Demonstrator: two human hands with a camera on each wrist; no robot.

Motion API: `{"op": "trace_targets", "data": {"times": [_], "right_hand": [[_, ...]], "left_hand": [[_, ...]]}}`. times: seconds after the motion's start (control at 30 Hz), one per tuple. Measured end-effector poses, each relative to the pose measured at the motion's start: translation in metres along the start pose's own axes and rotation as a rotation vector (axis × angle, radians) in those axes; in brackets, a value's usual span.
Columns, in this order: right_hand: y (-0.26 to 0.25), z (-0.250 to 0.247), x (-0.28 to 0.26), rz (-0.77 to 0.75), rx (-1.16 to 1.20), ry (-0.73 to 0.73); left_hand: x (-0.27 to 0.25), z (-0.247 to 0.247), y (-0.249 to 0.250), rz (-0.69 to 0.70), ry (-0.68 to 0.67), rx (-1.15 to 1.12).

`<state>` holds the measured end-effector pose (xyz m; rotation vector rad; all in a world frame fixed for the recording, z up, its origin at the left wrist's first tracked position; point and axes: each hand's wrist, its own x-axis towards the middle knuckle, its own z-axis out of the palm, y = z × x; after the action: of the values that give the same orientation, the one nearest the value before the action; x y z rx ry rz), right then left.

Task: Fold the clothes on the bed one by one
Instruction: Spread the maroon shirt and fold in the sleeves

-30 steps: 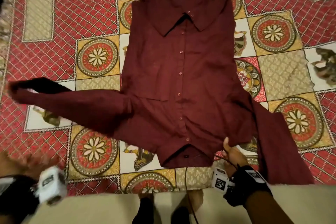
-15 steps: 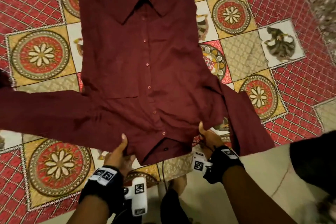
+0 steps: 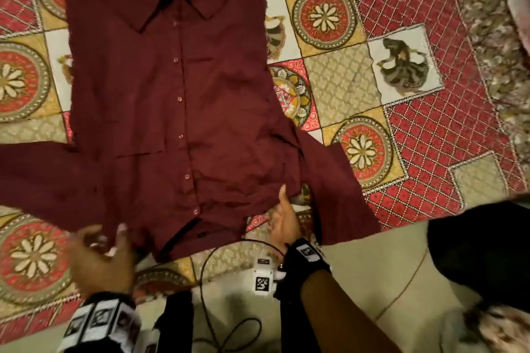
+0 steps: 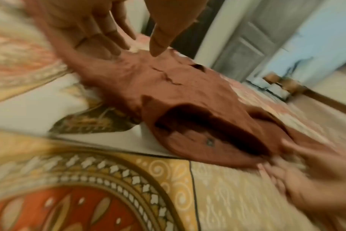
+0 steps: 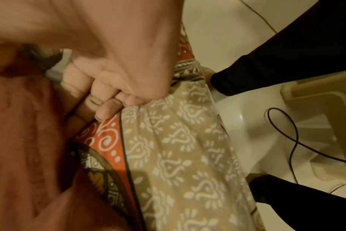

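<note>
A maroon button-up shirt (image 3: pixel 172 94) lies front-up on the bed, collar at the far end and sleeves spread out to both sides near the hem. My right hand (image 3: pixel 282 221) grips the hem's right part, thumb on top and fingers curled under the cloth (image 5: pixel 20 125). The left hand (image 3: pixel 97 252) is blurred beside the hem's left part. In the left wrist view its fingers (image 4: pixel 101 39) are spread and straight just above the shirt (image 4: pixel 168 87), holding nothing. The front placket gapes open at the hem.
A patterned red and gold bedcover (image 3: pixel 430 152) lies under the shirt, and its near edge runs just below my hands. A black cable (image 3: pixel 218 309) loops over the pale floor. Dark trouser legs (image 3: pixel 481 252) stand at the right. Floral fabric (image 3: pixel 487 23) lies at the far right.
The left hand came in to the hem, gripped it half a second ago, and now has let go and slid to the left. My right hand keeps its grip on the hem.
</note>
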<state>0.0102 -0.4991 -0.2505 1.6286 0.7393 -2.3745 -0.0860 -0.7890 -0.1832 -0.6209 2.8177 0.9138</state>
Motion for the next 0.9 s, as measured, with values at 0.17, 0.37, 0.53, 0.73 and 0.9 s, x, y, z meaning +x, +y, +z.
{"op": "trace_targets", "data": {"times": [0.17,0.37,0.53,0.73,0.9], "right_hand": [[0.014,-0.029,-0.037,-0.033,-0.035,0.163],[-0.019,-0.113,-0.08,-0.225,-0.198,0.815],[-0.102,-0.14,-0.087,-0.789,-0.736,0.686],[-0.203,-0.128,-0.001,-0.621,-1.167,0.158],[-0.229,-0.104,0.01,-0.431,-1.552,-0.014]], "left_hand": [[-0.075,0.077,0.098,0.724,-0.311,0.141],[-0.109,0.194,0.16,0.866,-0.62,0.194],[-0.131,0.226,0.162,0.819,-0.538,0.365],[-0.138,0.236,0.161,0.795,-0.438,0.444],[-0.136,0.231,0.172,0.744,-0.531,0.457]]}}
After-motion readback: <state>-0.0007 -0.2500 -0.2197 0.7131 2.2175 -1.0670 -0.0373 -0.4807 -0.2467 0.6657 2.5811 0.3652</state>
